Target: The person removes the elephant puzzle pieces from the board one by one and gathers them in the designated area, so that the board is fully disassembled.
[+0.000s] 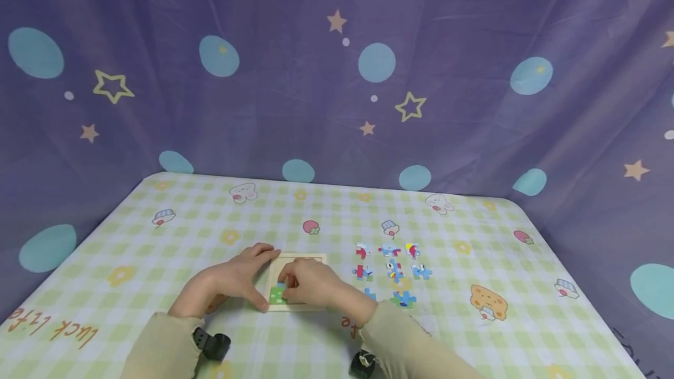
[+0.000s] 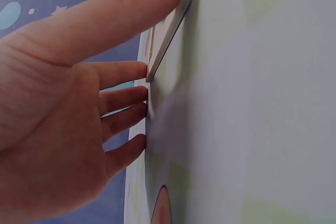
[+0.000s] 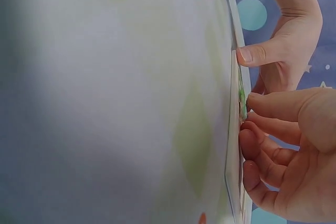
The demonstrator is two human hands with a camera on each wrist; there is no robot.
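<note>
The puzzle tray [image 1: 315, 259] lies on the checked tablecloth [image 1: 158, 262] near the front edge, between both hands. The left hand [image 1: 237, 276] steadies the tray's left edge, fingers straight and thumb along the near corner, gripping nothing. The right hand [image 1: 310, 282] presses a green piece [image 1: 277, 295] into the tray's near-left corner with curled fingertips. Judging by the tray, little is placed yet (most of it shows bare wood), and about eight loose pieces [image 1: 392, 271] wait in rows just right of the tray. Nothing lies between those pieces and the tray; a star-patterned curtain [image 1: 337, 75] hangs behind.
</note>
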